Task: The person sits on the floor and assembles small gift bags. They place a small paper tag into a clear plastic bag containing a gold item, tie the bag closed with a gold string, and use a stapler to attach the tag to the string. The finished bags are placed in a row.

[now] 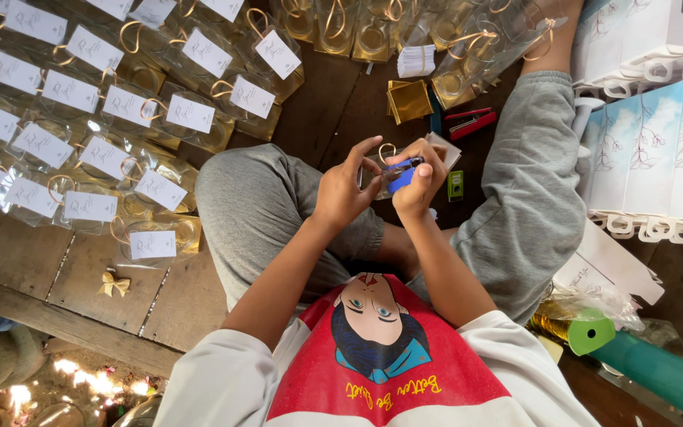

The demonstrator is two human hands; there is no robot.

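Observation:
I sit cross-legged on a wooden floor. My left hand (345, 188) pinches the edge of a small clear gift bag (381, 175) with a gold ribbon loop, held above my lap. My right hand (420, 183) grips a small blue stapler (402, 171) pressed against the top of the same bag. A white tag sticks out behind my right hand. Both hands are close together, almost touching.
Several clear bags with white tags and gold ribbons (88, 119) cover the floor at left and top. A red stapler (470, 122), gold squares (409, 100) and a green staple box (455, 185) lie ahead. White printed boxes (658, 142) stack at right. A green roll (590, 330) lies near my right knee.

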